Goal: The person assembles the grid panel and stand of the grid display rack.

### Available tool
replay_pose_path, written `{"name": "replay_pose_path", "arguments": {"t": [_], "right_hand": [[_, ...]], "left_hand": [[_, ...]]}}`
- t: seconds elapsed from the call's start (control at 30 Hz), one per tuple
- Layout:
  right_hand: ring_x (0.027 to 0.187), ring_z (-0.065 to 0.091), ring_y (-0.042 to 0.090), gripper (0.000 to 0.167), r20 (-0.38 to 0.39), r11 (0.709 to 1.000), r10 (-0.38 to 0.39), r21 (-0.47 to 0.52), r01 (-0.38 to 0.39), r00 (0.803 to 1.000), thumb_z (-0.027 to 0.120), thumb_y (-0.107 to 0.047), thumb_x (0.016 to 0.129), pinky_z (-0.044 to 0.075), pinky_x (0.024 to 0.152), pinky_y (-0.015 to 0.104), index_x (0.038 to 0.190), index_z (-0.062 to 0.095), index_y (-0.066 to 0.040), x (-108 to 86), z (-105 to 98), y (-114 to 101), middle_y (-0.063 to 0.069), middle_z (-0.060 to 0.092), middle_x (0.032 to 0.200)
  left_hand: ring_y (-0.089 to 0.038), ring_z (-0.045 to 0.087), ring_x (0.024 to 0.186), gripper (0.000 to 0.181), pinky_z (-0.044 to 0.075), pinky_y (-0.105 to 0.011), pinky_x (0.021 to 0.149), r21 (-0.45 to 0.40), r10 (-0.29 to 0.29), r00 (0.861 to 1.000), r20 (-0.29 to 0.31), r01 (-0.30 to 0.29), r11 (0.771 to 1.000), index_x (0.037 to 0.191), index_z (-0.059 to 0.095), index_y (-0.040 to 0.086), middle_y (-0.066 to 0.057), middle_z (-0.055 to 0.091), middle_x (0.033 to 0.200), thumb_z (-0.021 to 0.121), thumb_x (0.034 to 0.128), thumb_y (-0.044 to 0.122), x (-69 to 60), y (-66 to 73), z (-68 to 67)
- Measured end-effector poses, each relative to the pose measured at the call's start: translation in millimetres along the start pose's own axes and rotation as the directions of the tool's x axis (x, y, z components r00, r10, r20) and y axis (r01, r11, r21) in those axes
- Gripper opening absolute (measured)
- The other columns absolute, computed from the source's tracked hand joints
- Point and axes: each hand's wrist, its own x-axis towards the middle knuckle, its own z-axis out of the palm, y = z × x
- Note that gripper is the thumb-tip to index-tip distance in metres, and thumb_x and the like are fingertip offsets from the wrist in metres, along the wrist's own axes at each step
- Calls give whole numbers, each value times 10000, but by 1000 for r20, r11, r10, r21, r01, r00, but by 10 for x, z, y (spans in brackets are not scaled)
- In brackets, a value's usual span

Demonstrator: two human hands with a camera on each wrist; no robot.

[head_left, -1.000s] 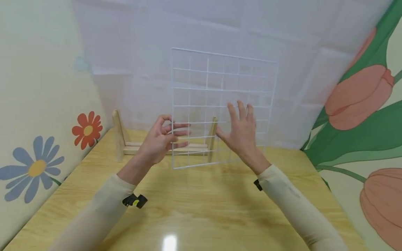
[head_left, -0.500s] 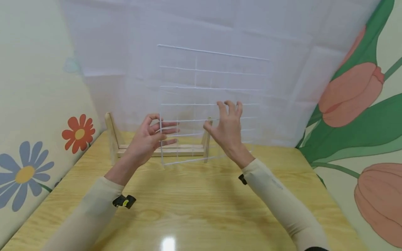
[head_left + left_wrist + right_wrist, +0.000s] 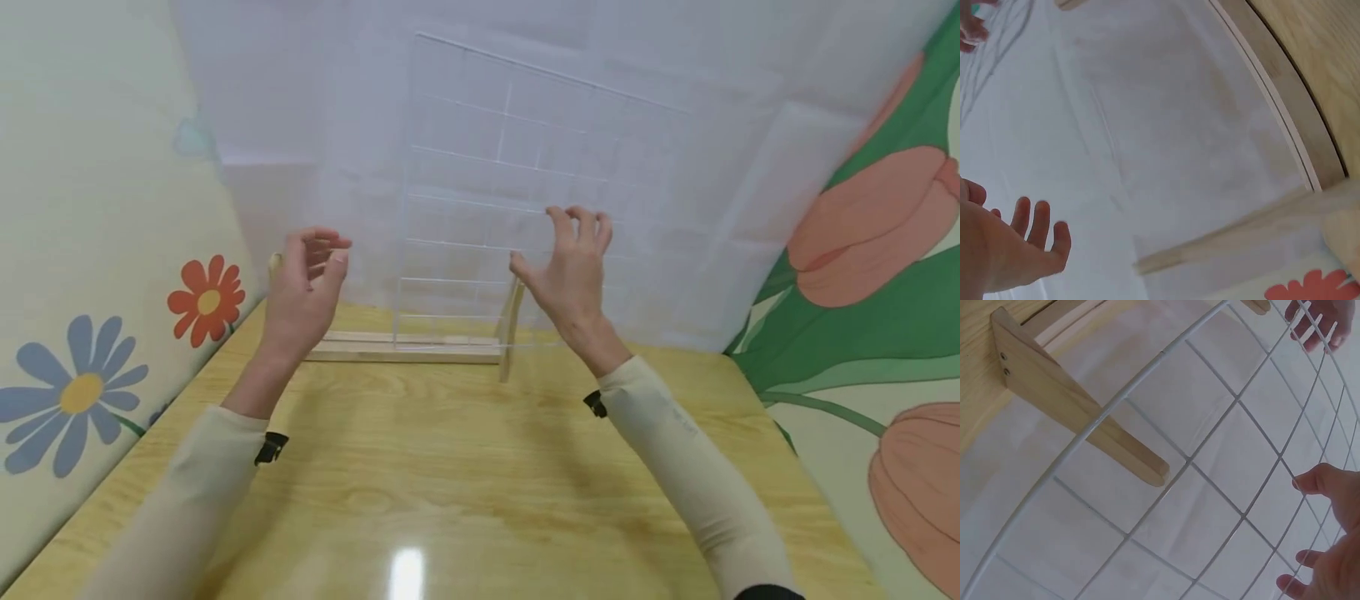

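A white wire grid panel (image 3: 498, 161) is held raised and tilted above the table. My right hand (image 3: 577, 275) grips its wires, with thumb and fingers spread over the mesh; the right wrist view shows the thumb on a wire of the grid panel (image 3: 1237, 397). My left hand (image 3: 303, 292) is off the panel, to its left, holding nothing, its fingers loosely bent; the left wrist view also shows this left hand (image 3: 1010, 250) free. Behind the panel stands a wooden stand (image 3: 405, 354) with two uprights. My left hand hides most of its left upright.
The wood-grain table (image 3: 420, 467) spreads in front of the stand. A white cloth (image 3: 315, 100) hangs behind. Painted walls flank both sides, with a red flower (image 3: 208, 302) on the left and a pink tulip (image 3: 870, 225) on the right.
My left hand has let go of the panel's left edge and drawn away to the left. The panel has risen, still in my right hand.
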Motion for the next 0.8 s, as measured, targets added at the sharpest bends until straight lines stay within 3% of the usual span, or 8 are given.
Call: {"name": "replay_pose_path", "arguments": {"t": [0.07, 0.13, 0.2, 0.3, 0.43, 0.53, 0.63, 0.8], "right_hand": [[1239, 372, 422, 666, -12, 1000, -18, -5, 18, 1000, 868, -347, 770, 385, 1049, 509, 1275, 631, 16, 60, -36, -1, 206, 536, 1229], [1214, 390, 413, 664, -23, 1000, -29, 2, 30, 999, 860, -357, 778, 305, 1090, 522, 1273, 629, 21, 117, -70, -6, 211, 545, 1219], [1196, 406, 405, 657, -35, 999, -34, 14, 35, 999, 850, -357, 785, 280, 1097, 522, 1272, 630, 25, 174, -101, -15, 213, 555, 1212], [1186, 417, 379, 648, -41, 999, -21, 38, 23, 999, 838, -362, 797, 282, 1095, 501, 1282, 631, 14, 256, -145, -38, 204, 561, 1218], [1226, 417, 334, 646, -32, 998, 20, 54, -18, 999, 834, -383, 808, 291, 1106, 432, 1300, 633, -15, 364, -203, -88, 175, 560, 1248], [1262, 409, 309, 656, -26, 997, 51, 66, -49, 998, 844, -393, 804, 302, 1104, 382, 1312, 634, -35, 429, -247, -146, 159, 557, 1272], [1275, 407, 286, 666, -29, 994, 69, 86, -67, 997, 852, -408, 797, 314, 1093, 356, 1321, 638, -57, 476, -289, -206, 145, 558, 1286], [1234, 450, 240, 656, -55, 988, 74, 141, -66, 996, 851, -418, 802, 273, 1116, 315, 1317, 640, -71, 557, -359, -273, 122, 572, 1260]], "left_hand": [[-245, 539, 1198, 360, 430, -435, 1030, 160, 11, 996, -87, 3, 987, 1347, 529, 59, -103, 600, 1278, 532, 1039, 246, 12, -40, -92], [-277, 506, 1219, 377, 405, -465, 1042, 260, 24, 988, -152, 16, 965, 1344, 547, 45, -120, 574, 1294, 539, 1015, 229, 29, -105, -174], [-304, 475, 1235, 394, 385, -465, 1053, 325, 28, 980, -197, 38, 945, 1350, 555, 44, -138, 545, 1325, 545, 992, 209, 46, -188, -245], [-300, 419, 1285, 452, 345, -441, 1091, 350, -11, 977, -214, 87, 933, 1402, 520, 64, -131, 485, 1403, 553, 975, 210, 66, -332, -332], [-306, 337, 1391, 617, 319, -505, 1142, 291, -175, 976, -131, 207, 934, 1558, 357, 119, -108, 370, 1557, 543, 992, 279, 58, -503, -403], [-319, 287, 1447, 703, 325, -581, 1134, 242, -294, 955, -36, 294, 925, 1626, 218, 155, -92, 285, 1632, 516, 1007, 307, 26, -590, -423], [-312, 273, 1459, 710, 332, -597, 1117, 200, -344, 939, 20, 333, 921, 1644, 158, 186, -97, 234, 1657, 483, 1017, 259, -12, -640, -411], [-281, 246, 1468, 651, 332, -574, 1131, 165, -373, 928, 18, 365, 916, 1648, 151, 251, -87, 198, 1666, 394, 1050, 162, -44, -647, -379]]}}
